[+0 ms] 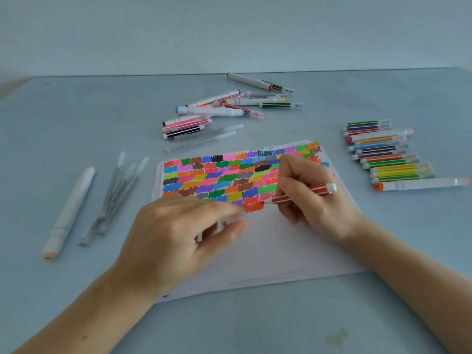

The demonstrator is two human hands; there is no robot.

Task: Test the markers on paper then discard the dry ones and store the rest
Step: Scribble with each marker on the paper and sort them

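Gripping a red-striped marker (298,194), the right hand (311,198) has its fingers (288,186) curled round the barrel, tip down on the paper (281,241) at a fresh orange-red patch (254,207). White end cap of that marker sticks out past the knuckles, toward the right. The paper is a white stack at centre of the worktop (76,302), its upper half packed with rows of coloured scribble swatches (229,175); lower half blank. Left hand (178,233) sits over the sheet just left of the marker tip, blurred, fingers loosely bent; something small and white shows between thumb and fingertips, cannot tell if it is pinched or what it is.

Right of the paper: a tidy row of striped markers (390,154), laid side by side, with a long white orange-tipped marker (419,185) at the near end. Behind the paper: a loose pile of mixed markers (224,108), some crossing each other. Left of the paper: a thick white marker (69,213) lying apart, and beside it a few clear thin pens (115,198) bunched together.
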